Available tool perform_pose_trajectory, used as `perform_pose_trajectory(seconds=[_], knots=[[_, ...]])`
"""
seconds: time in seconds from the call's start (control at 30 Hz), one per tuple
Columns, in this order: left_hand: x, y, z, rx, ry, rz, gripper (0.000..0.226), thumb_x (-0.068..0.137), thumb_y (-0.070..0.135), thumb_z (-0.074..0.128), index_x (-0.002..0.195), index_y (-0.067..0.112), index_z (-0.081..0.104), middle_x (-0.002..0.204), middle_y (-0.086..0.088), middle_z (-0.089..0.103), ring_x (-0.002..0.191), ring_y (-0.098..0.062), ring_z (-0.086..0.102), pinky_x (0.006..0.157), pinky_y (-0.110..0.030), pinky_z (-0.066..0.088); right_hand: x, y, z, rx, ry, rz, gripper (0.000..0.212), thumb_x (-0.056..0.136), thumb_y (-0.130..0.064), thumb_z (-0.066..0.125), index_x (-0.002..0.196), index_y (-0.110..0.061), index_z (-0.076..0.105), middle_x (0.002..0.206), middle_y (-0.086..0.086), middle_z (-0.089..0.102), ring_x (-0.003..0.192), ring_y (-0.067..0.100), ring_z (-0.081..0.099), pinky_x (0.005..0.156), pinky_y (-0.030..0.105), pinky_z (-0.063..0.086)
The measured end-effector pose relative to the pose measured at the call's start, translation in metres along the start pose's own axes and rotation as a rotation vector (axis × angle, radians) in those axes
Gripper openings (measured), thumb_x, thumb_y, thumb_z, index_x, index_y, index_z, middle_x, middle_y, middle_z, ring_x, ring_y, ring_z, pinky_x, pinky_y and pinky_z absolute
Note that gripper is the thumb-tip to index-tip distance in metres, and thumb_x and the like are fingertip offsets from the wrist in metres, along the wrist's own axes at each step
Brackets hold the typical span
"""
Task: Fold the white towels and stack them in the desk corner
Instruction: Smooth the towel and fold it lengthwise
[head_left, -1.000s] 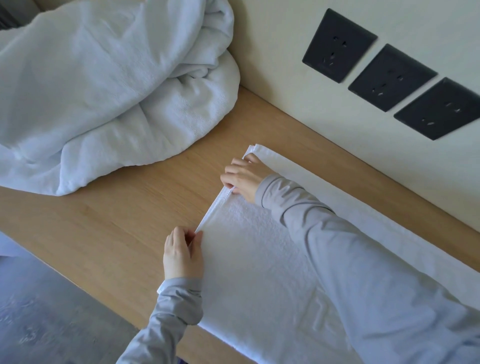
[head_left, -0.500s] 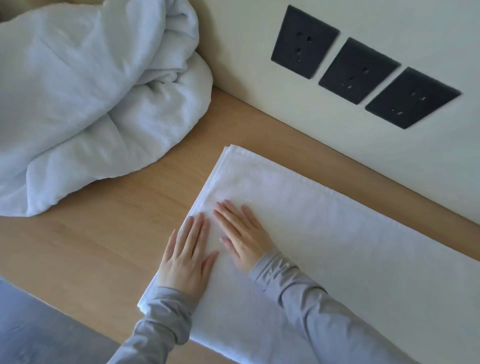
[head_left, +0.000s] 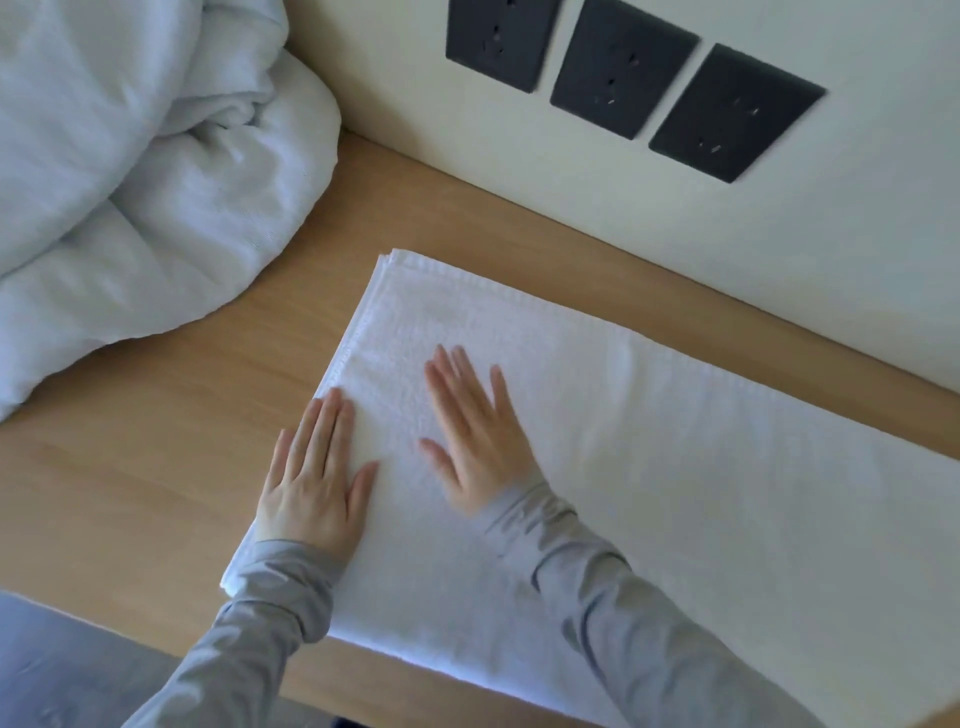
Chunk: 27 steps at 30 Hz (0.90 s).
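Both hands lie flat with straight fingers on the folded white terry towel (head_left: 649, 467), the left hand (head_left: 314, 480) at its stitched short edge and the right hand (head_left: 478, 441) just beside it. That nubby rectangular towel rests on the pale wood-grain counter (head_left: 171, 457). Beyond the towel's short edge, a soft crumpled heap of white towels (head_left: 130, 182) sits on the counter.

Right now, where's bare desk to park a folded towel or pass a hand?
Free: the desk band between the heaped towels and the flat towel, wall to front. Also a narrow strip between that towel and the wall. Crowded: far-left corner under the heap; right side under the flat towel, left hand and right hand flat on it.
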<state>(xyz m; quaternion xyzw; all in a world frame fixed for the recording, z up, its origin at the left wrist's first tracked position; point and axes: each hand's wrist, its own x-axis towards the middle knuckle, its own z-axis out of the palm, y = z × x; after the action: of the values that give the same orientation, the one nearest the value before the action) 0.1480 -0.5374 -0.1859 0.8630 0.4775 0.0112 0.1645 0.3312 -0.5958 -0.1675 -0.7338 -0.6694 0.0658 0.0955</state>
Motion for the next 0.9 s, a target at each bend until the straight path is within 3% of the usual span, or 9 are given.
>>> perform_pose_trajectory(seconds=[0.1, 0.2, 0.33, 0.47, 0.57, 0.63, 0.73, 0.9], knots=[[0.0, 0.001, 0.0, 0.005, 0.01, 0.003, 0.071, 0.093, 0.054, 0.01, 0.148, 0.01, 0.023, 0.155, -0.001, 0.02, 0.142, -0.016, 0.019, 0.116, -0.042, 0.018, -0.05, -0.021, 0.017, -0.067, -0.11, -0.218, 0.059, 0.096, -0.041, 0.029, 0.146, -0.01, 0.029, 0.154, 0.005, 0.025, 0.145, 0.019, 0.015, 0.114, 0.05, 0.02], [0.0, 0.002, 0.001, 0.0, 0.017, -0.002, 0.068, 0.092, 0.049, 0.018, 0.149, 0.013, 0.021, 0.156, 0.0, 0.019, 0.143, -0.015, 0.017, 0.117, -0.042, 0.017, -0.069, 0.033, 0.009, -0.114, -0.175, -0.162, 0.058, 0.095, -0.043, 0.029, 0.144, -0.013, 0.034, 0.152, 0.003, 0.031, 0.142, 0.02, 0.024, 0.112, 0.052, 0.025], [0.0, 0.001, 0.003, 0.01, 0.022, 0.001, 0.067, 0.092, 0.047, 0.018, 0.15, 0.014, 0.019, 0.156, 0.0, 0.018, 0.144, -0.015, 0.015, 0.117, -0.041, 0.014, -0.076, 0.136, -0.015, -0.18, -0.164, 0.163, 0.059, 0.094, -0.04, 0.028, 0.144, -0.009, 0.033, 0.152, 0.007, 0.029, 0.141, 0.026, 0.025, 0.111, 0.055, 0.025], [-0.001, 0.001, 0.004, 0.012, 0.031, 0.011, 0.067, 0.092, 0.049, 0.017, 0.15, 0.016, 0.015, 0.157, 0.002, 0.014, 0.144, -0.014, 0.011, 0.118, -0.041, 0.012, -0.092, 0.217, -0.032, -0.155, -0.169, 0.635, 0.059, 0.098, -0.042, 0.014, 0.15, -0.014, 0.009, 0.159, 0.001, 0.004, 0.146, 0.014, 0.001, 0.118, 0.045, 0.004], [-0.001, 0.004, 0.003, 0.028, 0.024, 0.01, 0.069, 0.091, 0.051, 0.013, 0.151, 0.015, 0.012, 0.158, 0.002, 0.01, 0.145, -0.014, 0.007, 0.119, -0.04, 0.005, -0.088, 0.22, -0.038, -0.169, -0.201, 0.773, 0.062, 0.097, -0.043, 0.012, 0.149, -0.012, -0.001, 0.159, 0.002, -0.006, 0.145, 0.015, -0.008, 0.118, 0.045, -0.001], [-0.002, 0.011, 0.002, 0.054, 0.032, -0.018, 0.071, 0.09, 0.049, 0.01, 0.15, 0.011, 0.013, 0.158, -0.002, 0.011, 0.146, -0.018, 0.006, 0.118, -0.039, 0.0, -0.082, 0.189, -0.041, -0.116, -0.078, 0.709, 0.06, 0.099, -0.037, 0.021, 0.149, -0.007, 0.004, 0.158, 0.01, -0.002, 0.146, 0.022, -0.003, 0.118, 0.047, -0.001], [-0.009, 0.043, 0.001, 0.021, 0.055, 0.007, 0.07, 0.091, 0.043, 0.013, 0.147, 0.001, 0.02, 0.156, -0.014, 0.015, 0.145, -0.029, 0.011, 0.118, -0.044, 0.005, -0.083, 0.109, -0.036, -0.014, 0.075, 0.482, 0.058, 0.095, -0.028, 0.027, 0.145, 0.001, 0.022, 0.153, 0.019, 0.019, 0.143, 0.032, 0.016, 0.115, 0.05, 0.008], [-0.029, 0.113, 0.024, -0.002, -0.011, 0.226, 0.061, 0.095, 0.035, 0.018, 0.146, 0.003, 0.022, 0.154, -0.01, 0.017, 0.143, -0.027, 0.015, 0.117, -0.043, 0.012, -0.117, 0.007, -0.003, -0.032, -0.068, 0.213, 0.053, 0.093, -0.028, 0.03, 0.137, -0.002, 0.044, 0.146, 0.012, 0.04, 0.137, 0.027, 0.035, 0.107, 0.051, 0.035]])
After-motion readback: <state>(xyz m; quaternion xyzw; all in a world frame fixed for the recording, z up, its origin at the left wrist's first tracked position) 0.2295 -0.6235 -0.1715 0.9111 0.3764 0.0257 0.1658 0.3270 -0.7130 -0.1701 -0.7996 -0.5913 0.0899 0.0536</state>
